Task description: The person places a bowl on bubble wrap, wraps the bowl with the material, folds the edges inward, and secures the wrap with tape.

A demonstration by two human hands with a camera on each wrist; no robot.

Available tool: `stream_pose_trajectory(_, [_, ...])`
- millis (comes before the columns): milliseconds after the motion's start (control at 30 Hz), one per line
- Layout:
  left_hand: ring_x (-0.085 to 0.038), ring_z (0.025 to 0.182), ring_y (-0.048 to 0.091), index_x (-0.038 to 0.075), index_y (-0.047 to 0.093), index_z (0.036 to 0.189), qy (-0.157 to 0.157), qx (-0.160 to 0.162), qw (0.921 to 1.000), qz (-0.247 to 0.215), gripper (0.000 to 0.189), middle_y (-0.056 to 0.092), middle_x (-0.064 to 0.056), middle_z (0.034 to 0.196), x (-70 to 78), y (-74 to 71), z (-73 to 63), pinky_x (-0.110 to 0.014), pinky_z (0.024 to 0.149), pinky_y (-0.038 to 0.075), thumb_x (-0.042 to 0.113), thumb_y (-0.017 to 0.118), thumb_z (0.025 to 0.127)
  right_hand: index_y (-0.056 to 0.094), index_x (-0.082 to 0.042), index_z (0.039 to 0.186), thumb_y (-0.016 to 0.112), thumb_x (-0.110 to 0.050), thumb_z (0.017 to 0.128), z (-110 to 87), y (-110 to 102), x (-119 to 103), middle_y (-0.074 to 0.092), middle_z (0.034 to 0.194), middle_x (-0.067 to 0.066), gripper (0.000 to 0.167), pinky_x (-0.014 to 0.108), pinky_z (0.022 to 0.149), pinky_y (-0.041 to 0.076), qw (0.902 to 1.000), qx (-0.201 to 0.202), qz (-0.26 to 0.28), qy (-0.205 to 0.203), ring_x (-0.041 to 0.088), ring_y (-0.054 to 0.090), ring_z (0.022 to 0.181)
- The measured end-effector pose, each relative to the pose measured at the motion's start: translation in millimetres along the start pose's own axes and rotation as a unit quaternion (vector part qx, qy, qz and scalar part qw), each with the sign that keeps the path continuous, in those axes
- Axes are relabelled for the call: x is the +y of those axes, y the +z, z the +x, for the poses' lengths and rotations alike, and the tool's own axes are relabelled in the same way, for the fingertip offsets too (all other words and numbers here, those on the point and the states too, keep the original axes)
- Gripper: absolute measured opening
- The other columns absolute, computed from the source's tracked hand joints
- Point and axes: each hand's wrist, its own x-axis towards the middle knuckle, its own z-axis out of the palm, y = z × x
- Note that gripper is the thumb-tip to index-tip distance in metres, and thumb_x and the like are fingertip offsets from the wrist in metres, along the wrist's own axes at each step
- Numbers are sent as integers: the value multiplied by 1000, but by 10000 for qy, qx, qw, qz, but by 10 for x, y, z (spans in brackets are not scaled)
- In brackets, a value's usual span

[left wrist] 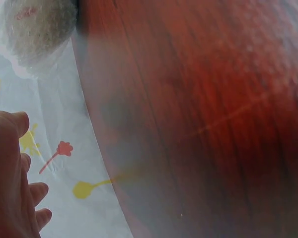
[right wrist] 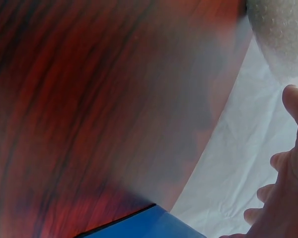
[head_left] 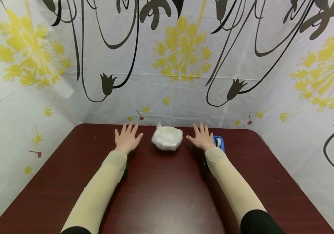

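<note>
A bundle in bubble wrap sits near the far edge of the table, between the two hands; what it wraps cannot be made out. To its left, the left hand is spread with fingers straight, apart from the bundle. On the other side, the right hand is likewise spread and holds nothing. Partly behind that hand lies a blue object with a white part, perhaps a tape dispenser. Both wrist views show the bubble wrap beyond the thumbs.
The dark red wooden table has rounded far corners. White cloth printed with yellow flowers and grey stems hangs behind it and along both sides. In the right wrist view a blue edge shows at the bottom.
</note>
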Motion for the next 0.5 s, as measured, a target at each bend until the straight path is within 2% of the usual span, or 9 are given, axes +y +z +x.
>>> stream_pose_trajectory(500, [-33, 147, -5, 26, 10, 158, 12, -40, 10000, -34, 67, 8, -9, 162, 14, -2, 39, -65, 110, -8, 57, 29, 101, 6, -16, 158, 43, -56, 98, 0, -43, -46, -10, 160, 18, 81, 66, 110, 1, 9998, -118, -96, -84, 41, -9, 145])
